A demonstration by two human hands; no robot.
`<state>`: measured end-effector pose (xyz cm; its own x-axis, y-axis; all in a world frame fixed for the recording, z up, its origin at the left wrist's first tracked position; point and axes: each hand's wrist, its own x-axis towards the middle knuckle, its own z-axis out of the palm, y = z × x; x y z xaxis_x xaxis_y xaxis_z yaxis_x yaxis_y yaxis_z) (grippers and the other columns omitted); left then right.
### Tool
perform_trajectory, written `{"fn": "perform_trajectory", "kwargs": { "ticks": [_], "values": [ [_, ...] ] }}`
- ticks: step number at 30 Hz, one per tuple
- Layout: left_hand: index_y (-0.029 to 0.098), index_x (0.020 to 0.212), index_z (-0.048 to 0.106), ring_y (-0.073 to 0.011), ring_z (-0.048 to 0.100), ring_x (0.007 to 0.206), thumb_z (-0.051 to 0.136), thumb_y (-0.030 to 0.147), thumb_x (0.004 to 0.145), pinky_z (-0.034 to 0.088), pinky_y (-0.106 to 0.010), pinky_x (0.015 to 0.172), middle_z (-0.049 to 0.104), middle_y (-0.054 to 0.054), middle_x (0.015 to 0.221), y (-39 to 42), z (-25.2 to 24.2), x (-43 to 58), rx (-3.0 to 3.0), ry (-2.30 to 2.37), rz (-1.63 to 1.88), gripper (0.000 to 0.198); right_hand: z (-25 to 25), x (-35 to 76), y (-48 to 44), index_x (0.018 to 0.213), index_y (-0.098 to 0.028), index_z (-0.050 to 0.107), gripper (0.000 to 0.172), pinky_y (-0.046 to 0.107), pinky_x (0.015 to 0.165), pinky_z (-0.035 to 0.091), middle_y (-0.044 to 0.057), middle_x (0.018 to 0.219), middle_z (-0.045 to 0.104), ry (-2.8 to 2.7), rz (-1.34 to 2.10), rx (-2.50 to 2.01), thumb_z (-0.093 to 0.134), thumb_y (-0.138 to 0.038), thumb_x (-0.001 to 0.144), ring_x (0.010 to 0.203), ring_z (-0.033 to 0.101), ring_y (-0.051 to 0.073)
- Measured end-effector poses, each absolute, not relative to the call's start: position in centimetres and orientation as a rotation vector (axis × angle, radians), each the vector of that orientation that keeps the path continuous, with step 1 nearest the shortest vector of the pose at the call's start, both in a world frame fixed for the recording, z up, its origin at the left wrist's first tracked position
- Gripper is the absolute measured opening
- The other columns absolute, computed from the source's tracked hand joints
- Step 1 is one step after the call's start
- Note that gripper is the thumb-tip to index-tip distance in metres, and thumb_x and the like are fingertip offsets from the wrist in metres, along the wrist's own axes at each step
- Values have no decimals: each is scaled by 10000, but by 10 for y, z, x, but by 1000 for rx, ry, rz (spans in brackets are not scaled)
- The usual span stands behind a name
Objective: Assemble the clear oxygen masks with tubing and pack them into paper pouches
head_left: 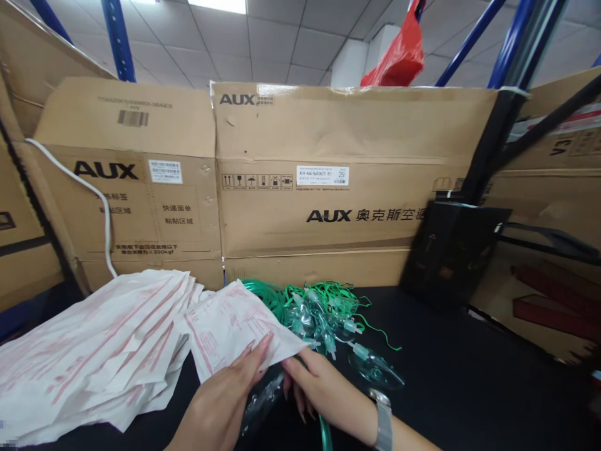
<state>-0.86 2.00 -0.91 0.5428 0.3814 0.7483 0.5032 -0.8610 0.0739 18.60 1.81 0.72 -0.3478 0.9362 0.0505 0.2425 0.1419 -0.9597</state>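
A white paper pouch (235, 322) with red print is held up in front of me, slanting across the table. My left hand (225, 394) grips its near edge, the fingers lying over the paper. My right hand (323, 385) pinches the pouch's right corner, with its other fingers curled beneath. Below my hands are a clear plastic wrapping (263, 401) and a piece of green tubing (325, 432); whether they join the pouch is hidden. Just beyond lie clear green oxygen masks (310, 319) in a heap, and a single mask (375, 366) rests to their right.
Many similar pouches (103, 338) are stacked at the left. Behind the masks sit coiled green tubing (265, 294) and green straps (335, 294). Cardboard panels (357, 131) wall the back of the black table (451, 376). A black box (455, 250) stands at the right.
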Motion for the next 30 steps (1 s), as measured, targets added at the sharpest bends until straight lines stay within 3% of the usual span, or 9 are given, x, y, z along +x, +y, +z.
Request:
{"fn": "perform_trajectory", "kwargs": {
  "ticks": [5, 11, 14, 17, 19, 21, 23, 26, 30],
  "values": [
    [187, 1351, 221, -139, 461, 1155, 356, 26, 830, 401, -213, 937, 469, -53, 1299, 17, -3, -11, -2586, -950, -1439, 562, 24, 186, 6, 838, -199, 573, 199, 212, 539, 422, 3, 712, 543, -1686, 728, -1113, 462, -364, 836, 585, 503, 105],
    [230, 1332, 269, -142, 455, 1149, 344, 44, 844, 427, -219, 921, 510, -8, 1260, 17, -1, -14, -2550, -1107, -1753, 528, 16, 193, 14, 1059, -243, 465, 222, 231, 479, 455, 35, 861, 528, -1447, 874, -888, 348, -313, 883, 572, 522, 108],
    [256, 1293, 355, -164, 464, 1141, 394, 70, 841, 412, -255, 944, 535, 11, 1231, 13, 5, -16, -2544, -1166, -1941, 490, 14, 197, 20, 1201, -285, 399, 357, 271, 631, 492, 78, 1078, 466, -1568, 744, -932, 423, -246, 846, 836, 547, 162],
    [279, 1246, 432, -181, 520, 1085, 444, 88, 826, 432, -257, 928, 574, 15, 1181, 6, 18, -17, -2688, -1079, -1960, 462, 16, 199, 23, 1289, -317, 325, 576, 358, 895, 408, 78, 1298, 324, -1793, 608, -977, 548, -208, 769, 1155, 381, 230],
    [294, 1207, 481, -182, 570, 1025, 467, 98, 819, 467, -241, 888, 612, 14, 1129, 0, 27, -15, -2804, -990, -1936, 436, 17, 200, 23, 1312, -319, 293, 697, 403, 994, 304, 66, 1366, 259, -1903, 558, -971, 627, -214, 710, 1248, 259, 255],
    [314, 1167, 522, -188, 613, 958, 489, 119, 814, 500, -245, 842, 649, 15, 1066, -7, 34, -13, -2870, -969, -1990, 405, 20, 200, 23, 1294, -317, 333, 676, 426, 1025, 242, 59, 1382, 263, -1946, 480, -950, 644, -227, 700, 1269, 225, 260],
    [326, 1100, 581, -207, 639, 907, 525, 153, 800, 523, -269, 809, 678, 13, 1004, -12, 38, -11, -2934, -1035, -2082, 351, 23, 200, 23, 1221, -316, 437, 520, 442, 1032, 208, 48, 1348, 349, -1957, 358, -915, 608, -225, 739, 1265, 244, 255],
    [301, 1081, 600, -243, 622, 941, 579, 259, 768, 526, -309, 804, 684, -17, 999, -13, 41, -9, -2871, -1286, -2478, 317, 28, 199, 24, 1087, -291, 543, 327, 416, 1001, 250, 47, 1186, 535, -1998, 235, -827, 557, -188, 777, 1166, 398, 231],
    [148, 1176, 526, -296, 449, 1152, 449, 480, 794, 334, -414, 999, 525, -119, 1242, 2, 54, -13, -2512, -1204, -3302, 512, 34, 198, 26, 962, -248, 598, 205, 352, 823, 392, 58, 930, 638, -1986, 253, -856, 519, -172, 789, 902, 549, 213]
  ]
}}
